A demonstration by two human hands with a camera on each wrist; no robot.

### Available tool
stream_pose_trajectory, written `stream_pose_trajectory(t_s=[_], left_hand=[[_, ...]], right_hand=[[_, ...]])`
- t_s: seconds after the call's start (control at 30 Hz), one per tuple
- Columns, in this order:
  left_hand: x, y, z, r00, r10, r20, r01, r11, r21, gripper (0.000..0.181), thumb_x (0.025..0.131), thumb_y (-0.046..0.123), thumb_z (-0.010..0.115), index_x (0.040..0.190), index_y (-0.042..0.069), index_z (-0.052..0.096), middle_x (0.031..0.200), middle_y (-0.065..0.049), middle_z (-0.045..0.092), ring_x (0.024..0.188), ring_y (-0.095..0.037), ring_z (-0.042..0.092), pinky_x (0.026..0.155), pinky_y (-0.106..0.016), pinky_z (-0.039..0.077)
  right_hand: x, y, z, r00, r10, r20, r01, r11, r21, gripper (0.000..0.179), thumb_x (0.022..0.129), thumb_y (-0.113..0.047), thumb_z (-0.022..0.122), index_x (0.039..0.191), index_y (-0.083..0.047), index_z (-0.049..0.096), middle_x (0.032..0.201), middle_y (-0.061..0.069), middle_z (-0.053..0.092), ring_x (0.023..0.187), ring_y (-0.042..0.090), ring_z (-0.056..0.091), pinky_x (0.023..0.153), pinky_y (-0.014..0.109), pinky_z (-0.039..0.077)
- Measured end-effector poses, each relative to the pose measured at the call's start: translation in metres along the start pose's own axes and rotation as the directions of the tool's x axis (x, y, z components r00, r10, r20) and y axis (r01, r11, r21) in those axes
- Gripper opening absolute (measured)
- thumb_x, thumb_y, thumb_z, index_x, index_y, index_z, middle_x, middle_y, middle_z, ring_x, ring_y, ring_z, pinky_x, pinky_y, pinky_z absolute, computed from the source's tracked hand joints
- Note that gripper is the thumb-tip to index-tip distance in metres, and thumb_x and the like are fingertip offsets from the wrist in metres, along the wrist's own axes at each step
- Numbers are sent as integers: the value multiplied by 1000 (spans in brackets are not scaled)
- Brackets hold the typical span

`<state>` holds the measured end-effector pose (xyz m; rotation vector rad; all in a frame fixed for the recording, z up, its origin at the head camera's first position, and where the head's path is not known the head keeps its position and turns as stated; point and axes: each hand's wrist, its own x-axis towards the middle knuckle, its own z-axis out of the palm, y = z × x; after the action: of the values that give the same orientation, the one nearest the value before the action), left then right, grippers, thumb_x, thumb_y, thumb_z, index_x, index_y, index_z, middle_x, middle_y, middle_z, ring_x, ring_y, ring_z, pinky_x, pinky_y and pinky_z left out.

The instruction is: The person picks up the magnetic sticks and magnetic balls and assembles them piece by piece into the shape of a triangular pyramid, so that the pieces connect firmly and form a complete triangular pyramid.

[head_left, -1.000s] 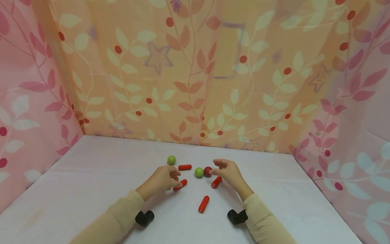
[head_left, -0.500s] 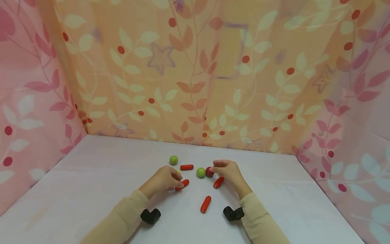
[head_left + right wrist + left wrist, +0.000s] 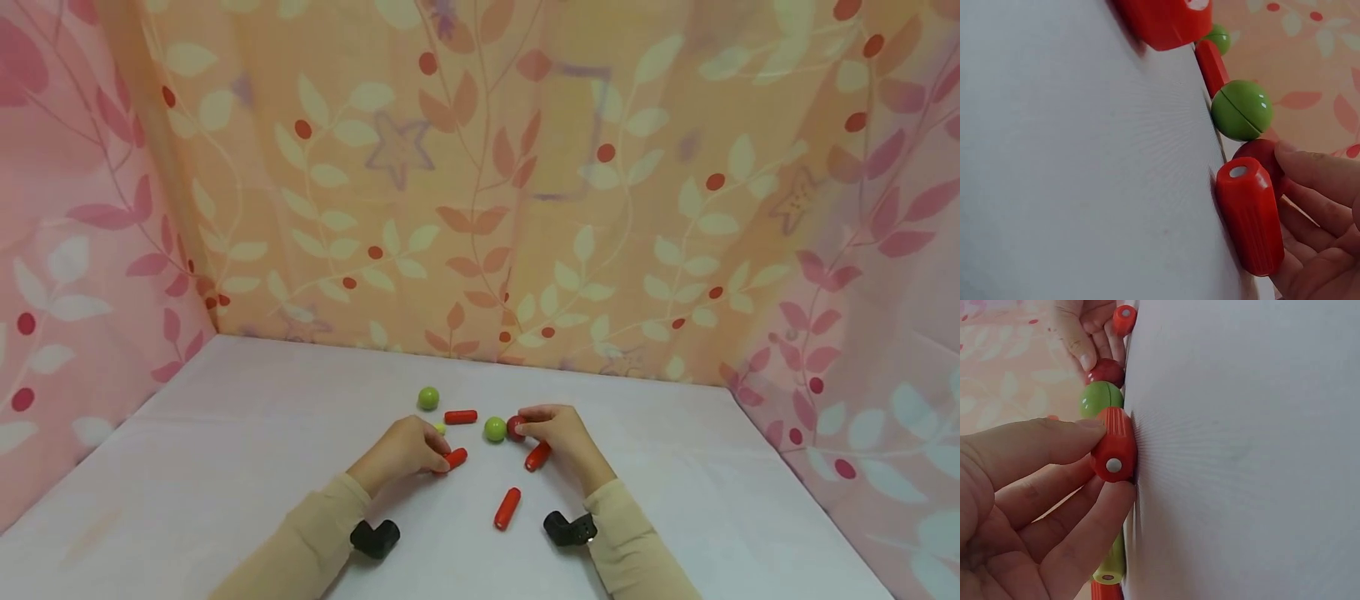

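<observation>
My left hand (image 3: 405, 450) pinches a short red rod (image 3: 1114, 447) between thumb and fingers; a round silver disc shows on the rod's end. My right hand (image 3: 561, 433) grips a dark red ball (image 3: 515, 428), thumb on its near side and fingers around behind. Against that ball's left side sits a green ball (image 3: 495, 429) with a seam line. Another red rod (image 3: 1250, 219) lies close in front of the right hand's fingers. Beyond the left hand, a yellow-green piece (image 3: 439, 429) is mostly hidden in the head view; the left wrist view shows it as a rod.
A second green ball (image 3: 428, 398) and a red rod (image 3: 461, 417) lie farther back. One more red rod (image 3: 507, 508) lies nearer, between the forearms. White cloth covers the table (image 3: 262, 400); patterned curtains (image 3: 480, 183) stand behind and at both sides.
The left fingers have closed around the red rod. My right thumb and fingers have come together on the dark red ball. The view has shifted slightly.
</observation>
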<state>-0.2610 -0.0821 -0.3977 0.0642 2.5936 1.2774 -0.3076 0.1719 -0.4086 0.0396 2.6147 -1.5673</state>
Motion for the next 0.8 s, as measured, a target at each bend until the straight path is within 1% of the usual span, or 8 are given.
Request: stream_pose_trajectory(t_s=[0.1,0.23,0.37,0.5,0.63,0.8], left_hand=[[-3,-4,2,1000,0,6,0,1000,11,12,79,7,81,90,10,77,90,-1,67,80,-16,58,68,-25,51],[-6,-6,2,1000,2,1,-2,1000,-1,12,79,6,80,89,11,78,92,-1,67,83,-17,58,69,-26,52],[-4,-5,-1,1000,8,-2,-8,1000,-16,12,80,7,79,90,13,78,96,-1,67,89,-17,57,71,-26,52],[-1,-1,-5,1000,22,-15,-22,1000,-19,11,80,10,80,91,14,78,95,-1,68,89,-18,58,72,-26,53],[1,3,-6,999,47,-27,-48,999,-8,11,81,9,79,91,13,78,91,1,70,89,-18,59,73,-27,52],[2,2,-5,999,32,-30,-33,999,-13,12,80,10,79,91,13,79,90,1,70,87,-17,59,71,-26,53]], right_hand=[[-2,3,2,1000,6,14,-6,1000,24,28,86,-16,76,112,-6,75,110,10,74,96,17,67,94,37,55],[-1,2,3,1000,12,26,-14,998,57,28,86,-16,77,111,-5,75,108,10,74,95,16,69,92,35,56],[-2,-6,0,1000,15,27,-17,998,62,29,86,-17,77,113,-6,74,111,10,74,96,15,68,90,32,57],[-4,-17,-5,1000,-3,12,2,995,96,30,87,-17,76,114,-5,74,115,13,72,101,19,69,92,34,57],[-5,-22,-6,1000,-16,8,15,997,81,30,87,-19,76,114,-7,74,117,12,72,106,21,65,93,35,55],[-7,-22,0,999,-27,30,25,998,55,29,87,-19,77,114,-9,75,115,9,74,111,21,61,92,33,54]])
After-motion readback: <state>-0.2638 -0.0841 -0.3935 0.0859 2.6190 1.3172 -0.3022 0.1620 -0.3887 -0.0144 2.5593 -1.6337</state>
